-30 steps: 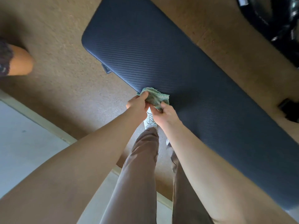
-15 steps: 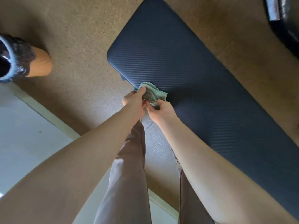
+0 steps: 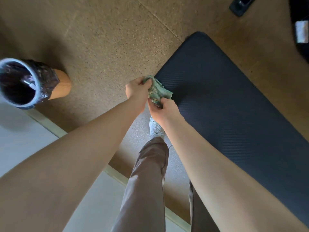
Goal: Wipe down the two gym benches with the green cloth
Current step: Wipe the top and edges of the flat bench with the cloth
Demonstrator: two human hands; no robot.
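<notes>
One green cloth (image 3: 158, 92) is bunched up between two bare hands at the near left corner of a single dark bench pad (image 3: 234, 101), the only bench in view. The left hand (image 3: 136, 90) has its fingers curled over the cloth's far left end, so that grip is closed on the fabric; the right hand (image 3: 164, 108) pinches the near end between thumb and fingers, also closed on it. The cloth hangs crumpled between the two grips, its right edge lying over the rim of the pad; whether it presses on the surface there I cannot tell. The pad is ribbed, rounded at its corners, and runs from the middle of the scene toward the near right. Under it and around it lies a speckled cork-coloured floor (image 3: 103, 39), which meets a pale floor section (image 3: 20, 139) along a light strip at the near left. One round bin (image 3: 25, 82), lined with a dark bag and orange on its outer wall, stands on the floor at the left, well apart from the bench. Two legs in brown trousers (image 3: 147, 181) show below the forearms, and one white shoe (image 3: 155, 128) is visible just beneath the right wrist. At the far right, one small black object (image 3: 240, 5) lies on the floor.
</notes>
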